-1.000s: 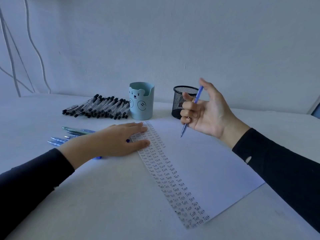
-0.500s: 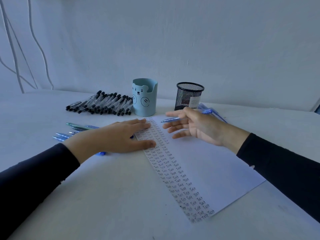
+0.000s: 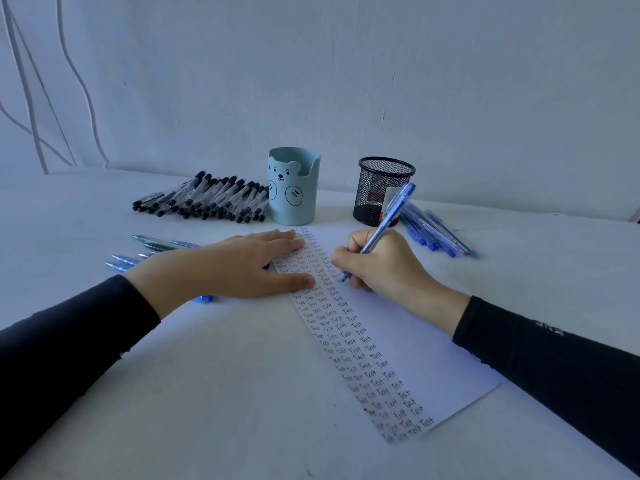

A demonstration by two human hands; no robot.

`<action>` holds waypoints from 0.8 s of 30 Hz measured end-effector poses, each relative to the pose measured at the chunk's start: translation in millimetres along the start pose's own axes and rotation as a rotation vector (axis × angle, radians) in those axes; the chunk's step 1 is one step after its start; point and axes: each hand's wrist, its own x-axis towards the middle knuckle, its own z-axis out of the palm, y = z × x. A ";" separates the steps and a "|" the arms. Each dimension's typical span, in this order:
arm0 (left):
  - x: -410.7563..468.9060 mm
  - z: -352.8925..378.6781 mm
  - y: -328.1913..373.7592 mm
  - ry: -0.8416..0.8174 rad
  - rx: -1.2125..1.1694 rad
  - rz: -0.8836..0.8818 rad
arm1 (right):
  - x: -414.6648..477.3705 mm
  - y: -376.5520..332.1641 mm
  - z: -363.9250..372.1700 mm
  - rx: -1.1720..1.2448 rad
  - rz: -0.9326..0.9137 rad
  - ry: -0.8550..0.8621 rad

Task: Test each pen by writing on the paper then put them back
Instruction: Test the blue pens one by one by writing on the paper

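A white sheet of paper (image 3: 408, 344) lies on the table, its left strip filled with rows of the word "Test". My right hand (image 3: 384, 268) grips a blue pen (image 3: 388, 220) in a writing hold, tip down on the paper beside the written rows. My left hand (image 3: 235, 268) rests flat, fingers straight, pressing the paper's upper left part. Loose blue pens (image 3: 433, 230) lie right of the black mesh cup. Blue and green pens (image 3: 138, 252) lie left of my left hand, partly hidden by it.
A light blue bear-faced cup (image 3: 293, 188) and a black mesh cup (image 3: 381, 188) stand behind the paper. A pile of black-capped pens (image 3: 204, 199) lies left of the bear cup. A white wall rises close behind the table.
My right hand held a pen in the air, reached to the pile by the mesh cup, and now grips a blue pen with its tip on the paper. My left hand stayed put.
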 end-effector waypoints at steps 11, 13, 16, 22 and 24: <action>-2.9 -1.5 6.0 -0.004 0.005 -0.013 | -0.5 -0.7 0.7 -0.007 0.005 -0.015; -3.3 -1.4 6.2 -0.007 0.006 -0.012 | -1.2 -1.6 0.1 0.008 0.011 -0.013; -3.1 -1.3 5.8 -0.009 0.011 -0.009 | -1.5 -3.0 -0.3 0.001 0.009 -0.037; -3.8 -2.1 5.8 -0.013 0.015 -0.012 | -1.6 -3.7 -0.8 0.002 0.000 -0.033; -4.3 -1.9 6.8 -0.013 0.014 -0.012 | -1.9 -3.4 -1.0 -0.004 -0.006 -0.037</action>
